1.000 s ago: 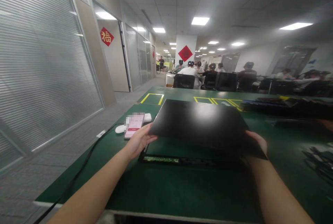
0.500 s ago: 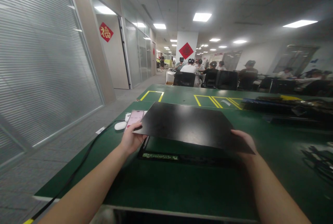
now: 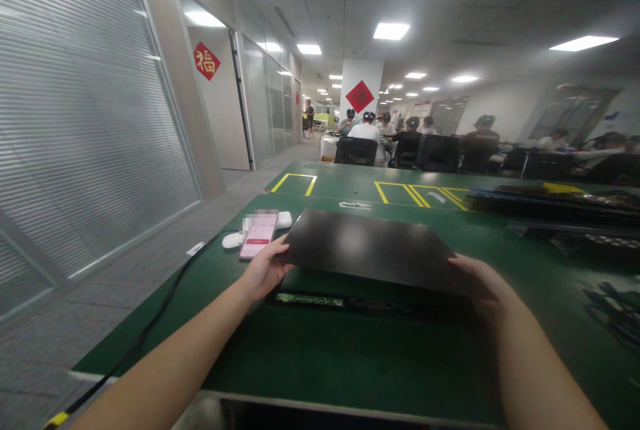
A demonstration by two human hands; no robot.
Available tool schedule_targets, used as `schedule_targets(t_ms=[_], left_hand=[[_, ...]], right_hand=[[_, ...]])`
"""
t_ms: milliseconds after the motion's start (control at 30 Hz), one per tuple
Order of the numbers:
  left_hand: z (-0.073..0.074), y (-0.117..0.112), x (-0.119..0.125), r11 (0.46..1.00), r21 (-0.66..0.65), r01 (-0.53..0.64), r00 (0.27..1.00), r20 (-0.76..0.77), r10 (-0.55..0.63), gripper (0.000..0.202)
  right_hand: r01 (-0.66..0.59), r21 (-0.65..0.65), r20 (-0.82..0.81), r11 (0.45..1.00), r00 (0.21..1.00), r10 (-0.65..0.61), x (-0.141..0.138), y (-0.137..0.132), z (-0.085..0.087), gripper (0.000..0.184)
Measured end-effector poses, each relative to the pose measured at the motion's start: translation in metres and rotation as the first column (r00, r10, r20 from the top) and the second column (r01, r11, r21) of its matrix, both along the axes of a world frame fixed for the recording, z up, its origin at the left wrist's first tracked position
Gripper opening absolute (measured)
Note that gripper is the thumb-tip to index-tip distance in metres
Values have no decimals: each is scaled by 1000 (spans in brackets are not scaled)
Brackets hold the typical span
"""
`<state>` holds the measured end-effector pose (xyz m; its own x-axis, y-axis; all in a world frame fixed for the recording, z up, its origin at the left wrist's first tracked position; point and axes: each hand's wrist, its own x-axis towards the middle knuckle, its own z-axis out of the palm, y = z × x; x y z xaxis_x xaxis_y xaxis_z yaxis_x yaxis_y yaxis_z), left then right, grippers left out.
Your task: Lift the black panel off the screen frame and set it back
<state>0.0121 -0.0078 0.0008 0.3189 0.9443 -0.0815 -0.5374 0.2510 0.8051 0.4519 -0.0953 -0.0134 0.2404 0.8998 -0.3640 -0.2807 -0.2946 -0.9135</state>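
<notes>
A thin, dark, rectangular flat panel (image 3: 370, 247) is held level a little above the table, its glossy top reflecting a ceiling light. My left hand (image 3: 265, 269) pinches its left edge, thumb on top and fingers beneath. On the opposite edge, my right hand (image 3: 483, 283) grips the near right corner, its fingers partly hidden under the panel. Below lies a black frame (image 3: 360, 307), mostly covered by the panel. A green circuit board strip (image 3: 310, 300) shows along the frame's near side.
Left of the panel, a phone (image 3: 259, 237) leans among white rounded objects (image 3: 233, 241). Stacked dark parts (image 3: 530, 200) lie at the far right, with black cables (image 3: 613, 313) nearer. Yellow tape (image 3: 295, 177) marks the green table (image 3: 350, 370). Several people sit beyond.
Both hands have lowered the panel slightly and shifted it a little to the right. More of the phone shows, and a small pale item is now visible behind the panel.
</notes>
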Motion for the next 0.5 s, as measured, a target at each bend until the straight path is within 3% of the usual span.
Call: schedule_targets(t_ms=[167,300,400,500], left_hand=[[0,1,-1,999,44,-26,1000,-1,26,57],[3,2,-3,994,83,-71,997,10,70,55],[3,3,-6,987,96,-127,992,17,126,53],[2,5,-7,983,106,-151,989,15,150,54]], right_hand=[[-72,-7,17,997,997,72,7,5,-9,42],[-84,-42,18,996,996,85,9,10,-17,33],[35,-6,45,999,998,-35,10,13,-19,30],[178,28,70,984,981,-180,8,15,-17,40]])
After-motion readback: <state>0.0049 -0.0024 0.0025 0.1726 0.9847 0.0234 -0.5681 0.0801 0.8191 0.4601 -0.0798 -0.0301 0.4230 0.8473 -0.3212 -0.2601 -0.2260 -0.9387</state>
